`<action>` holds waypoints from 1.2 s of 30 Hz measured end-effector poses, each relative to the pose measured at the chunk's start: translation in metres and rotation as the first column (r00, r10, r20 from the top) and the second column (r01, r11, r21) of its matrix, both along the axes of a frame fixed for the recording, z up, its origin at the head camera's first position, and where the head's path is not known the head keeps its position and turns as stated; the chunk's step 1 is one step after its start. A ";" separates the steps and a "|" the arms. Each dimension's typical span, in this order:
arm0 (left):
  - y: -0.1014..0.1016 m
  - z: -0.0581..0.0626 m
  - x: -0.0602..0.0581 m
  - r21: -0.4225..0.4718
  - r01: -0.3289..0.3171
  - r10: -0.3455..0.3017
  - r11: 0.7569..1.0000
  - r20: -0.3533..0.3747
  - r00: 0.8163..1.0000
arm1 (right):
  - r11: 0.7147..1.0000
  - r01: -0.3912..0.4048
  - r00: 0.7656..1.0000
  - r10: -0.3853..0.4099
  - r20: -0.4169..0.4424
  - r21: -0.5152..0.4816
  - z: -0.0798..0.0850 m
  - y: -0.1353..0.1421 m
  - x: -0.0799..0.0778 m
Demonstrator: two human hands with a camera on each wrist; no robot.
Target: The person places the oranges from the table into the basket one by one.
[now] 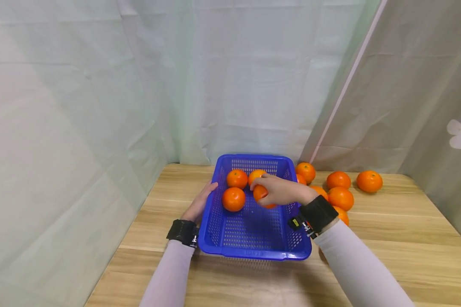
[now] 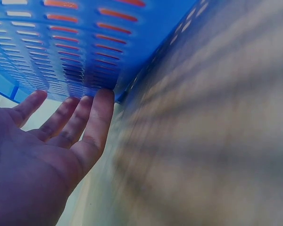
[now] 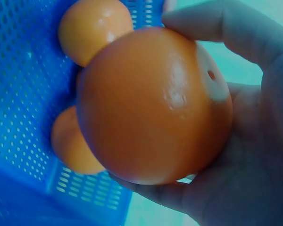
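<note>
While R hand (image 1: pixel 280 190) grips an orange (image 3: pixel 146 108) over the blue basket (image 1: pixel 253 254) — 3 others (image 1: pixel 233 199) inside — L hand (image 1: pixel 197 207) touches basket's outer side w/ fingers extended. More oranges (image 1: pixel 340 199) on surface (image 1: pixel 407 238), R of basket.

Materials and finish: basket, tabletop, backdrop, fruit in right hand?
Basket: likely molded plastic, semi-gloss; perforated walls, bright highlights.
Tabletop: wood or wood-look laminate, smooth; grain streaks, can't tell which.
Backdrop: probably thin fabric or plastic sheeting, fairly matte; creases and soft folds.
Fruit in the right hand: apparently natural orange peel, glossy; bright highlights, though imitation isn't ruled out.
</note>
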State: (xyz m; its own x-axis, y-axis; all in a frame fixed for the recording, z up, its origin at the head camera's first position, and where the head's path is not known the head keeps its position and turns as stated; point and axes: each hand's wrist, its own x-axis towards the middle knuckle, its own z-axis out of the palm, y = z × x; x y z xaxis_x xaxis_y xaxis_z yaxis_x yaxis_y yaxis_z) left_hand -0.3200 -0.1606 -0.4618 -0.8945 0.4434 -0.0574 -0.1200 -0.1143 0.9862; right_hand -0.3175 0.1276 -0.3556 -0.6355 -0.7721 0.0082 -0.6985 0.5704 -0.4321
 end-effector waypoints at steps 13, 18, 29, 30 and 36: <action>0.001 -0.001 -0.001 0.010 -0.010 0.010 1.000 0.011 1.000 | 0.981 0.186 0.983 -0.186 -0.005 -0.047 -0.031 -0.027 -0.006; 0.004 -0.001 0.000 0.004 -0.002 0.002 1.000 0.016 1.000 | 0.970 0.238 0.971 -0.240 -0.020 -0.057 -0.044 -0.030 -0.005; 0.001 -0.002 0.001 -0.019 -0.002 0.002 1.000 0.007 1.000 | 0.977 0.210 0.973 -0.211 -0.093 -0.020 -0.058 -0.035 -0.003; 0.001 -0.002 0.001 -0.025 -0.004 0.004 1.000 0.012 1.000 | 0.978 0.206 0.972 -0.207 -0.107 -0.022 -0.059 -0.036 -0.003; 0.001 -0.003 0.000 -0.011 0.006 -0.006 1.000 0.008 1.000 | 0.980 0.200 0.972 -0.200 -0.124 -0.008 -0.065 -0.033 -0.004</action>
